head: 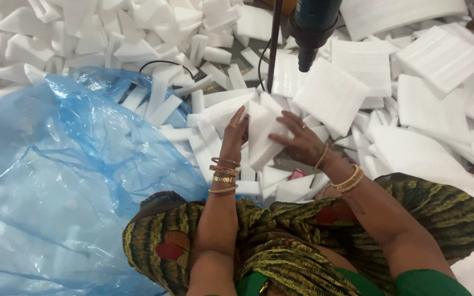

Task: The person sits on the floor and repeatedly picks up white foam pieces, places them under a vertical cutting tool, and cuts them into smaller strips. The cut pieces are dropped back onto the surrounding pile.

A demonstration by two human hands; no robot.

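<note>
Big blue plastic bag (56, 186) spread wide at left, mouth beside heaped white foam offcuts (138, 33). Larger foam sheets (440, 55) piled at right. Dark hanging tool (309, 27) above centre. White foam block (263, 137) at centre, clamped between left hand (236, 134) and right hand (302, 141), fingers pressed on opposite faces.

Bright, even light fills the scene from above, with only soft, short shadows between the heaped white foam blocks (330, 96). Their surfaces are nearly blown out, so edges wash together. The crumpled translucent blue plastic bag (56, 181) carries pale glare streaks. Focus is fairly sharp centrally; the corners soften and bend slightly.
</note>
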